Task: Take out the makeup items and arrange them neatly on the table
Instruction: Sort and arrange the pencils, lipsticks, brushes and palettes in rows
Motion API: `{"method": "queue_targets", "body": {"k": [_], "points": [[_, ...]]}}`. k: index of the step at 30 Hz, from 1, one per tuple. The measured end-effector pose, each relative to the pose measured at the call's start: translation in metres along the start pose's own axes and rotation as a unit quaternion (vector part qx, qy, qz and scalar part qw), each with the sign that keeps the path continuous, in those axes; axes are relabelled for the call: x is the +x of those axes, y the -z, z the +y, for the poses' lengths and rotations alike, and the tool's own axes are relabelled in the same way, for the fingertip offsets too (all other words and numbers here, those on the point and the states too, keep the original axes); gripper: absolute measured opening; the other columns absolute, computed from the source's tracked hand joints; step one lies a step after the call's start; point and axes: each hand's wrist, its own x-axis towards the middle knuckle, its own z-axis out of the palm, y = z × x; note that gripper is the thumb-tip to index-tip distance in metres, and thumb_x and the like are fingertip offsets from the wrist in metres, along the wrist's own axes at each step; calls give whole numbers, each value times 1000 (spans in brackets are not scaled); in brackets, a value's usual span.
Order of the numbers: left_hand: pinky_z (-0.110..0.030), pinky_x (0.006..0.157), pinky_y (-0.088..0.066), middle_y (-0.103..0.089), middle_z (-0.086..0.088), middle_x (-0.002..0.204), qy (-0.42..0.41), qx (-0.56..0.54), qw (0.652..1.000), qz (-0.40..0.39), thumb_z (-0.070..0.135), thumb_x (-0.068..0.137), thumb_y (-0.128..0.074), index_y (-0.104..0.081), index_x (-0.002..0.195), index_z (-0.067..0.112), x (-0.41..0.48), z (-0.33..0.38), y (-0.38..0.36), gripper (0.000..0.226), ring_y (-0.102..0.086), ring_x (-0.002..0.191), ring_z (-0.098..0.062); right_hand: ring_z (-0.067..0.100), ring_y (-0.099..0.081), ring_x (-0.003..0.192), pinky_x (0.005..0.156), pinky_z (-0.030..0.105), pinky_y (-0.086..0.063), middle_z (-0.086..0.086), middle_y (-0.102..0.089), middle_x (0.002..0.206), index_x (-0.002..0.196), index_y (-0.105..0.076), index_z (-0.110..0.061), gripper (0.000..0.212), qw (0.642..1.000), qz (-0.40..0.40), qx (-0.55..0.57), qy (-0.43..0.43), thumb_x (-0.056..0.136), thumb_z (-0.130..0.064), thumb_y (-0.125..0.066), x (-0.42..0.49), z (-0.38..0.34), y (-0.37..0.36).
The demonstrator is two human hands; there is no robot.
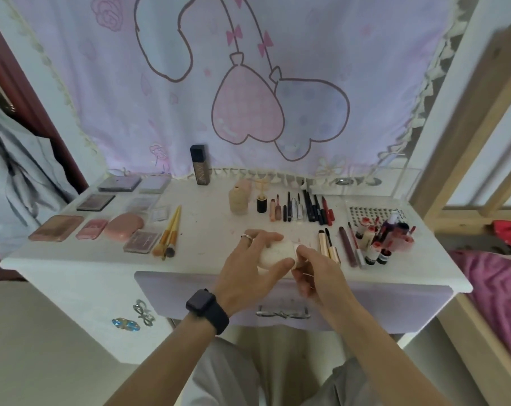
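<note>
Left hand [252, 269] around white case [275, 254]

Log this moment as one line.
phase: arranging | left hand: grips white container | right hand: holds its right end | table: palettes left, pencils right

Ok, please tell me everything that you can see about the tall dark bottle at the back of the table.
The tall dark bottle is slim and square-sided, with a black cap and a brownish body bearing pale vertical letters. It looks glossy; glass or plastic, I cannot tell. Capped, it stands upright and alone at the back of the white table, just before the pink curtain's fringe. No other item touches it.
</note>
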Motion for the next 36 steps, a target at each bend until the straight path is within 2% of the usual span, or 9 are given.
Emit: {"method": "queue_targets", "body": {"k": [3,6,11,15,19,24,28,31,36], "points": [[-22,78,-51,-46,7,121,-17,109,994,15,58,89,-58,-58,125,24,-4,-4,-10,50,-54,94,-11,12,-37,41,39,22,-31,0,-48,53,70,-52,-18,37,999,0,-51,-9,94,-47,-49,-2,3,-2],[-7,66,-37,-53,13,95,2,61,993,99,60,85,-49,-67,103,21,-2,1,-17,46,-52,76,-3,11,-38,46,45,25,-33,-4,-44,55,69,-48,-24,45,991,19,-129,20,83,-67,-44,-4,2,-8],[-13,52,-31,-47,15,58,9,40,977,209,52,82,-45,-55,66,24,6,8,-21,34,-47,55,-5,7,-35,49,54,32,-33,-8,-40,53,64,-41,-21,52,953,81,-267,120,87,-65,-27,-7,6,-11],[-19,48,-35,-44,9,45,90,-92,969,212,62,83,-41,-47,51,19,7,13,-21,54,-42,46,-7,6,-42,46,47,28,-37,-12,-52,56,74,-45,-23,40,939,73,-270,198,91,-56,-31,-10,2,-17],[-21,39,-39,-55,2,45,198,-218,945,145,59,94,-46,-56,54,17,11,10,-9,58,-51,39,-10,4,-47,47,47,22,-41,-2,-59,63,102,-48,-35,24,911,-35,-331,245,102,-55,-36,-8,-11,-7],[-18,39,-39,-55,0,43,219,-187,950,120,52,99,-43,-56,57,11,11,-1,3,60,-51,37,-11,4,-56,50,51,15,-45,-13,-68,81,117,-59,-51,19,929,-143,-303,159,99,-44,-58,-3,-32,11],[-16,40,-41,-56,0,45,209,-175,955,116,52,98,-44,-57,57,11,11,-2,3,60,-53,39,-10,21,-71,61,54,27,-55,-12,-71,94,109,-63,-49,20,944,-168,-265,102,93,-59,-58,-2,-45,6],[-16,40,-41,-56,0,46,207,-171,957,109,51,99,-44,-58,57,10,13,-1,4,60,-54,39,-10,19,-73,65,57,29,-59,-3,-71,99,112,-58,-43,16,940,-145,-288,113,97,-44,-63,3,-51,6],[-15,39,-38,-53,3,41,204,-174,957,113,47,100,-44,-53,50,14,15,0,11,60,-50,36,-7,11,-72,80,70,28,-62,-20,-68,107,118,-66,-37,32,911,-161,-352,144,93,-17,-70,6,-59,9]]}}
